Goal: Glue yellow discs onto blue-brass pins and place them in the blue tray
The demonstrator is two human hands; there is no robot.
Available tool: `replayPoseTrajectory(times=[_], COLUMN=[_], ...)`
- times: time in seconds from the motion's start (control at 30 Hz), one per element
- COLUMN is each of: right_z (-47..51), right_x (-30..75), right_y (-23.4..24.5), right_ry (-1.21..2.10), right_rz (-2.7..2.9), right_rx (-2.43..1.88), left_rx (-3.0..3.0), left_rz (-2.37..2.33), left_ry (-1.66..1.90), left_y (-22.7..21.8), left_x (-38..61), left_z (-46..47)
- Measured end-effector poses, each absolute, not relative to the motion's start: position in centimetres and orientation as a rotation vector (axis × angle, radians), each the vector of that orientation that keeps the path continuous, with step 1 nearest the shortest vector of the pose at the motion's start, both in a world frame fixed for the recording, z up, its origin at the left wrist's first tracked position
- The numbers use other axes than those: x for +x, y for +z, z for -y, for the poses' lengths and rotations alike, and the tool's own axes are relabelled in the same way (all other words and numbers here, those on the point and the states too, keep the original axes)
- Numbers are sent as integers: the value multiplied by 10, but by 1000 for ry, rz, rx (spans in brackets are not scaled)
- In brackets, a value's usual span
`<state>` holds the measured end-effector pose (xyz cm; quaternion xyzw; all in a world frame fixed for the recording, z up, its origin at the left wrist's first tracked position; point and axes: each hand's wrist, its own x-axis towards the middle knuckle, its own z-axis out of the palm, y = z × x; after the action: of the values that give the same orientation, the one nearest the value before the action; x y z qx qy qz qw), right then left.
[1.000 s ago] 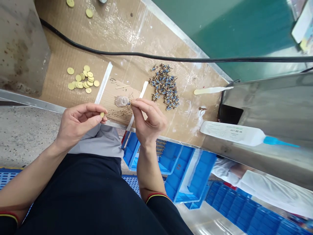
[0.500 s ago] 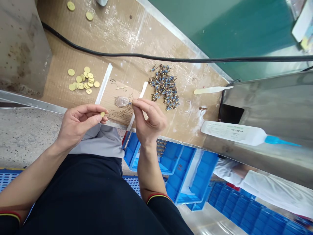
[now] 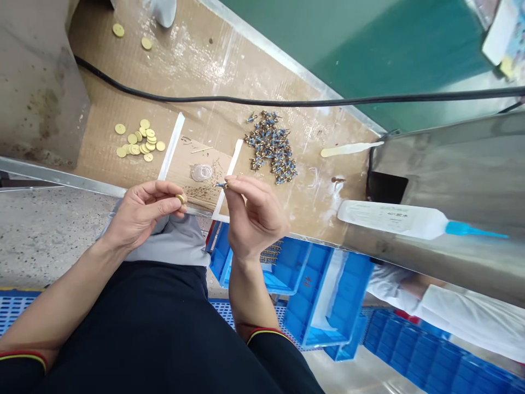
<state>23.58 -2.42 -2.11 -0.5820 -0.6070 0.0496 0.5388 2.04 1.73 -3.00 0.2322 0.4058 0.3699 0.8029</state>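
Observation:
My left hand (image 3: pixel 141 213) pinches a small yellow disc (image 3: pixel 181 198) between thumb and forefinger, held over the table's front edge. My right hand (image 3: pixel 254 216) pinches a tiny blue-and-brass pin part (image 3: pixel 222 185) at its fingertips, pointing left toward the disc. The two parts are about a hand's width apart. Just beyond them on the cardboard lies a small clear round dish (image 3: pixel 201 172). A heap of several yellow discs (image 3: pixel 139 141) lies to the left, and a pile of blue-and-brass pin parts (image 3: pixel 270 146) to the right.
A black cable (image 3: pixel 246 102) crosses the cardboard-covered table (image 3: pixel 123 98). A white glue bottle with a blue nozzle (image 3: pixel 406 219) lies on a metal housing at right. A pale stick (image 3: pixel 348 149) lies nearby. Blue plastic bins (image 3: pixel 320 284) stand under the table. Another person's white sleeve (image 3: pixel 451 312) shows lower right.
My right hand has drawn back from the clear dish toward me with the pin part. My left hand shifted slightly right with the disc. The view dipped a little.

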Motion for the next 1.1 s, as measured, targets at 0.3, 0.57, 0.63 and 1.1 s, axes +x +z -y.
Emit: replayPoseTrajectory(times=[0.3, 0.57, 0.63, 1.1], right_z=[23, 28, 29, 27], right_x=[239, 230, 228, 235], right_y=[-31, -31, -31, -36], right_ry=[208, 278, 292, 254], right_rz=[1369, 1324, 1328, 1313], right_rx=[-1426, -1400, -1397, -1381], left_rx=[675, 745, 743, 890], left_rz=[-917, -995, -993, -1052], left_ry=[839, 823, 803, 817], left_y=[-25, -28, -27, -22], left_x=[22, 25, 25, 20], left_z=[-14, -10, -10, -14])
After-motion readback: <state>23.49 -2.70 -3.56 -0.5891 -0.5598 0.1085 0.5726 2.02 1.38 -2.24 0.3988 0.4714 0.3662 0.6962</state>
